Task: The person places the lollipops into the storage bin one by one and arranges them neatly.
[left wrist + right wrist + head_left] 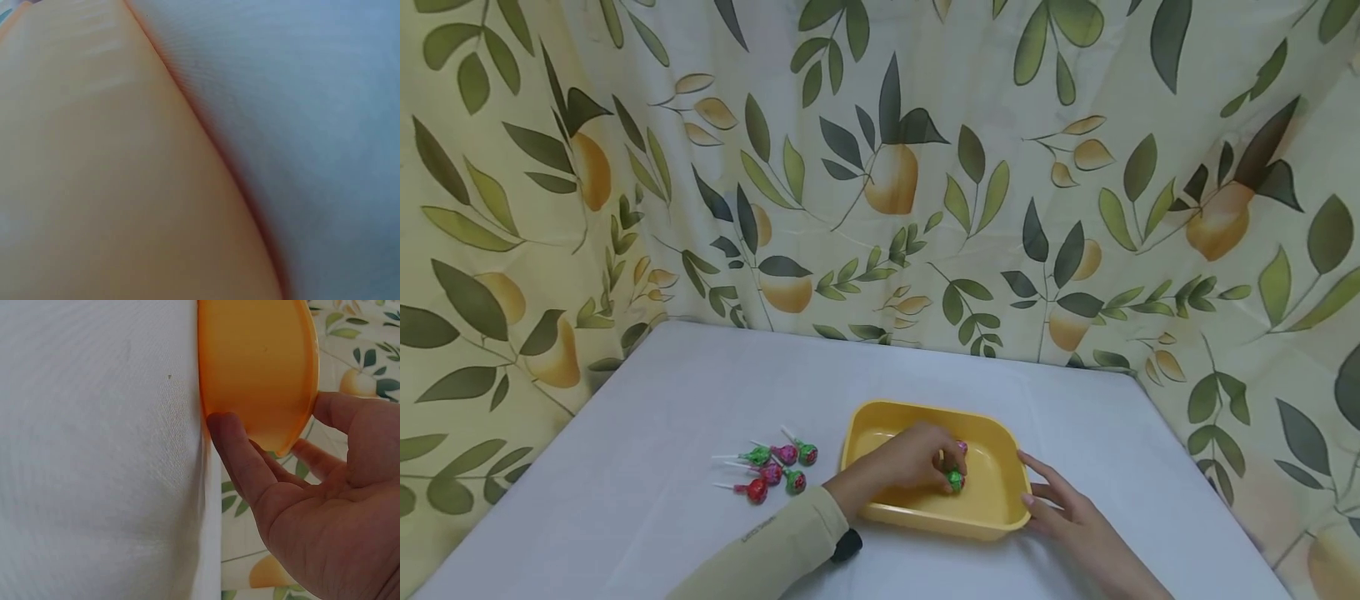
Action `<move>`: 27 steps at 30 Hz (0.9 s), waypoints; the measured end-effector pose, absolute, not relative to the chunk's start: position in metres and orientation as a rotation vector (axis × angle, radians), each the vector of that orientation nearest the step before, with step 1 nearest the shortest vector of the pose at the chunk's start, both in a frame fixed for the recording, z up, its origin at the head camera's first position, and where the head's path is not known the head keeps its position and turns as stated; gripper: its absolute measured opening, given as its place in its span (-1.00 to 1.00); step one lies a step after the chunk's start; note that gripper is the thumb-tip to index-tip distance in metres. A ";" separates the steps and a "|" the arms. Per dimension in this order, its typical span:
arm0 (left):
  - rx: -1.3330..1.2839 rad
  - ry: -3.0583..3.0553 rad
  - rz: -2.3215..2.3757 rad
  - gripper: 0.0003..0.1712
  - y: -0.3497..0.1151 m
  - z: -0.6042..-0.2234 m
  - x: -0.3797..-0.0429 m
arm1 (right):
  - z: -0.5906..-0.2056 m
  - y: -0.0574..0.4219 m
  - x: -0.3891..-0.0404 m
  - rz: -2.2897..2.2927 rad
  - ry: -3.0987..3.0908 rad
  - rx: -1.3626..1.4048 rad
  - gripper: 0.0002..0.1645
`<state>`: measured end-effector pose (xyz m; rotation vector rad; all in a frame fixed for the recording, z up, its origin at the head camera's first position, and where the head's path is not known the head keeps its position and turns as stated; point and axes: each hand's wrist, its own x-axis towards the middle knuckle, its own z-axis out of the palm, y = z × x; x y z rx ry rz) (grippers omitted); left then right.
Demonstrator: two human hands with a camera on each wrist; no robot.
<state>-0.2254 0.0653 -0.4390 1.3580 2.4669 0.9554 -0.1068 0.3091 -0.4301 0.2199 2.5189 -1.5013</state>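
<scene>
My left hand (917, 458) reaches down into a yellow plastic tray (925, 527), thumb and forefinger pinching a green-wrapped lollipop (956, 481) near the tray floor. Just behind those fingers a pink-wrapped lollipop (962, 447) is partly hidden. At the tray's right end, my right hand (1067, 508) rests its fingertips on the outer wall and rim, fingers spread and only slightly bent. The right wrist view shows that hand (319, 494) touching the orange-looking end wall (259, 369). Only the tray's side (125, 175) fills the left wrist view; the left hand is hidden there.
Left of the tray lies a loose group of several lollipops, including a red one (756, 490), a pink one (771, 473) and a green one (795, 481). A white cloth (647, 417) covers the table. A leaf-and-fruit patterned curtain (880, 275) hangs behind it.
</scene>
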 end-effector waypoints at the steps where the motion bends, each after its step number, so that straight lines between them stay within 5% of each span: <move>1: 1.343 2.472 0.948 -0.78 0.066 -0.439 -0.225 | -0.430 0.309 -0.107 -1.505 2.519 0.218 -0.15; 27: 1.269 2.463 1.008 -0.75 0.063 -0.435 -0.224 | -0.430 0.308 -0.107 -1.506 2.513 0.194 -0.16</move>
